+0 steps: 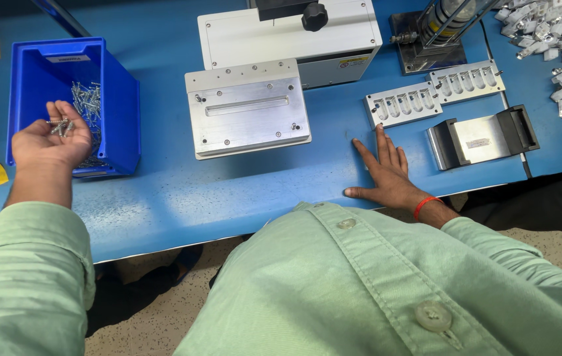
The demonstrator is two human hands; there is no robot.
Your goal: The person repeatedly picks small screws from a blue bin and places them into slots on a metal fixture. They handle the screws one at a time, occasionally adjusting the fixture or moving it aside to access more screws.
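Screws (62,125) sat in our left hand (51,142), a small bunch of short metal ones in the cupped palm, fingers curled loosely up around them, hand held over the near edge of the blue plastic bin (117,86). More of the same screws lay heaped in the bin's btm, just beyond the fingertips. Our right hand (386,173) lay flat on the blue worktable (182,191), palm down, fingers spread, holding nothing; its middle fingertip reached the near end of a white slotted tray (403,104), touching it or just short, we couldn't tell. A red band (424,206) circled that wrist. A 2nd slotted tray (469,80) sat just beside the first, up and to the right. Btwn the hands stood an aluminium fixture plate (248,115) w/ a long slot, in front of a white machine housing (291,36). Right of our right hand lay a metal holder w/ black end pieces (482,138). Far right corner held a pile of small white parts (558,39).
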